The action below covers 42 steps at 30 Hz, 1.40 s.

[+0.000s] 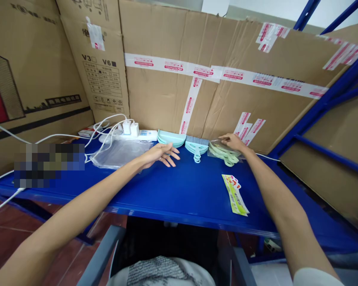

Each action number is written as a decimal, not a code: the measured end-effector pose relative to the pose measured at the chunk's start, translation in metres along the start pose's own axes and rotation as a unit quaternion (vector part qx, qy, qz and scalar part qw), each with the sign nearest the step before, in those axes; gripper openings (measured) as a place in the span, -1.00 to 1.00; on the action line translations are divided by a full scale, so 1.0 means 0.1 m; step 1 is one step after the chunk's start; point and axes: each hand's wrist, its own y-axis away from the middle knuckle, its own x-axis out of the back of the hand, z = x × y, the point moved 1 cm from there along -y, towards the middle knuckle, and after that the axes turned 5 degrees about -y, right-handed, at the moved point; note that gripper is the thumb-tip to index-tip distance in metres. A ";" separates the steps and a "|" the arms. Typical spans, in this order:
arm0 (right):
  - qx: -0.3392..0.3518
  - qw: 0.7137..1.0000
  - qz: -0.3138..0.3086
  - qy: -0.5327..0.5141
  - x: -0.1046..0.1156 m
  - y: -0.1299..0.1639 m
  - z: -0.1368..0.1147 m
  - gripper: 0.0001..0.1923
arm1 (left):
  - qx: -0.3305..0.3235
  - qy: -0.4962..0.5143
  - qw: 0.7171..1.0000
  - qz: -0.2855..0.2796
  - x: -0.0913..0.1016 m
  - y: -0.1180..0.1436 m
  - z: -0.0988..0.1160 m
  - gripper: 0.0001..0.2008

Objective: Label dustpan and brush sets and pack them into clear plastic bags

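Observation:
My left hand (164, 154) hovers in front of a stack of pale turquoise dustpans (170, 137), fingers apart and holding nothing. Just right of the dustpans lies a stack of turquoise hand brushes (197, 147) with grey bristles, handles facing me. At the back right, my right hand (232, 142) has its fingers drawn together at the upper edge of clear plastic bags with light green looped-handle items (223, 153) inside. Those fingertips seem to pinch the plastic. Several printed yellow-green and white cards (235, 195) lie nearer me.
Clear plastic bags (122, 153) lie flat at the left, beside a white power strip (147, 135) with chargers and trailing white cables. Cardboard panels (167, 35) stand behind and left of the blue table (167, 190). A blue metal frame (325, 103) slants up at the right.

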 end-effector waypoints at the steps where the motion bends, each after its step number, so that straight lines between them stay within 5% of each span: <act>1: -0.002 1.000 0.020 0.021 0.06 0.08 -0.04 -0.57 | -0.002 0.001 1.000 0.002 0.00 0.00 0.00 -0.32; 4: -0.035 0.993 0.059 0.092 0.28 0.43 -0.16 -0.56 | -0.007 0.004 1.000 0.009 0.02 -0.01 0.01 -0.34; 7: -0.079 0.988 -0.061 0.118 0.32 0.85 -0.31 -0.40 | -0.011 -0.003 1.000 0.016 0.04 -0.02 0.00 -0.37; 9: -0.049 0.986 -0.113 0.115 0.26 1.04 -0.42 -0.39 | -0.012 -0.009 1.000 0.024 0.06 -0.02 -0.01 -0.38; 18: 0.003 0.982 -0.008 0.187 -0.16 1.23 -0.44 -0.55 | -0.002 -0.023 0.998 0.052 0.03 0.02 0.06 -0.52; 22: -0.005 0.985 0.011 0.174 -0.24 1.33 -0.43 -0.60 | -0.037 -0.134 0.984 0.114 0.24 0.06 0.20 -0.63; 24: 0.000 0.985 0.018 0.172 -0.26 1.34 -0.44 -0.62 | -0.062 -0.278 0.938 0.197 0.46 0.10 0.27 -0.68; 26: 0.002 0.984 0.027 0.174 -0.27 1.34 -0.45 -0.63 | -0.064 -0.435 0.852 0.285 0.69 0.15 0.33 -0.72; 29: -0.004 0.985 0.033 0.168 -0.28 1.33 -0.45 -0.63 | -0.039 -0.549 0.761 0.344 0.89 0.18 0.33 -0.78; 31: -0.004 0.987 0.034 0.159 -0.27 1.34 -0.44 -0.61 | -0.062 -0.564 0.757 0.325 0.87 0.16 0.29 -0.76; 36: -0.029 0.993 0.087 0.070 -0.10 1.38 -0.37 -0.35 | -0.178 -0.599 0.761 0.174 0.51 0.05 0.09 -0.56; 42: -0.063 0.978 0.197 0.024 0.07 1.40 -0.29 -0.43 | -0.168 -0.618 0.756 0.138 0.37 -0.05 -0.12 -0.64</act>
